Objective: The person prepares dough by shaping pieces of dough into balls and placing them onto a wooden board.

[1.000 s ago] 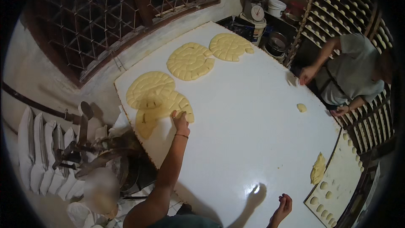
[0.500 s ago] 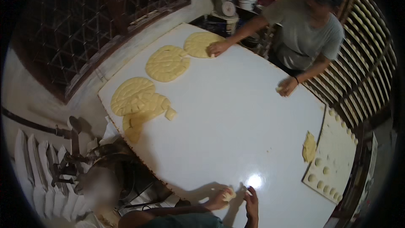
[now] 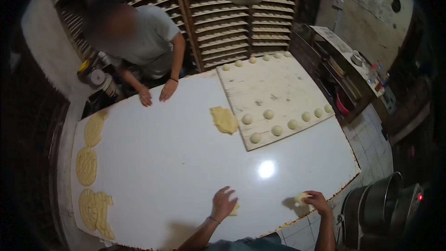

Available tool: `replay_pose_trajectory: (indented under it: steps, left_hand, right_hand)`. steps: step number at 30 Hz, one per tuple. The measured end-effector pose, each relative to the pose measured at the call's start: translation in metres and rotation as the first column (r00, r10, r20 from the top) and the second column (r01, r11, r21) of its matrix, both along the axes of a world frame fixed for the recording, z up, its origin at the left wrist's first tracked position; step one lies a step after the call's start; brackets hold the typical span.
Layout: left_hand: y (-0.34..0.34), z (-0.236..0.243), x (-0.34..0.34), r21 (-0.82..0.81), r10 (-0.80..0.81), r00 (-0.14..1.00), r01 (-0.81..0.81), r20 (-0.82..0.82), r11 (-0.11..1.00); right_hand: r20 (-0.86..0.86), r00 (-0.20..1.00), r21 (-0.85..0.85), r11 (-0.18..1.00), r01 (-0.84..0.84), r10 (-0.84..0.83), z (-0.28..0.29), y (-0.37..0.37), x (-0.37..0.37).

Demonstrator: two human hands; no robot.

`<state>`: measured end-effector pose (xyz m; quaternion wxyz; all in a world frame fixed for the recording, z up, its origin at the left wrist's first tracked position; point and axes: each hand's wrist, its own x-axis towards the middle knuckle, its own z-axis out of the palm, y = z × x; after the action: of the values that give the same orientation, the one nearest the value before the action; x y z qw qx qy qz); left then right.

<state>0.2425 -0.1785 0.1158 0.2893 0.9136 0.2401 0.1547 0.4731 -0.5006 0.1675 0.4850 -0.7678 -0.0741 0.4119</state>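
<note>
Two dough pieces (image 3: 300, 198), one at each hand (image 3: 317, 201)

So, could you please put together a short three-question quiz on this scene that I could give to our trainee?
1. Multiple choice: what is the camera wearer's right hand holding?
a) a knife
b) a piece of dough
c) a metal bowl

2. True or false: round dough balls sit along both the near and the far edge of the wooden board.

3. Fill in the blank: as the picture shows it, the flat yellow lump of dough lies on the white table to the ____ of the board.

Key: 1. b; 2. true; 3. left.
</note>
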Motion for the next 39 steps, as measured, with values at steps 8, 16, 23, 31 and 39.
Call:
replay_pose_trajectory:
  steps: [8, 16, 23, 31, 39]
  left_hand:
    - [0.010, -0.035, -0.060, -0.018, -0.383, 0.665, 0.486, -0.641, 0.874]
    - [-0.068, -0.049, -0.004, 0.148, -0.277, 0.944, 0.304, -0.178, 0.941]
    - [-0.022, -0.042, 0.048, 0.137, 0.327, 0.942, -0.335, 0.080, 0.932]
    - [0.041, -0.060, 0.003, 0.322, 0.315, 0.936, -0.349, 0.154, 0.880]
    - [0.026, -0.060, -0.065, 0.224, 0.247, 0.963, -0.218, -0.110, 0.950]
  right_hand:
    - [0.857, 0.358, -0.222, 0.892, -0.394, 0.371, -0.106, -0.025, -0.023]
    - [0.914, 0.404, -0.013, 1.000, -0.022, 0.021, -0.078, 0.042, -0.028]
    - [0.894, 0.443, -0.091, 0.940, 0.328, -0.069, -0.077, 0.049, 0.041]
    - [0.937, 0.340, -0.035, 0.951, 0.309, -0.076, -0.075, 0.013, 0.048]
    - [0.863, 0.504, -0.129, 0.981, 0.147, 0.038, -0.097, -0.031, -0.016]
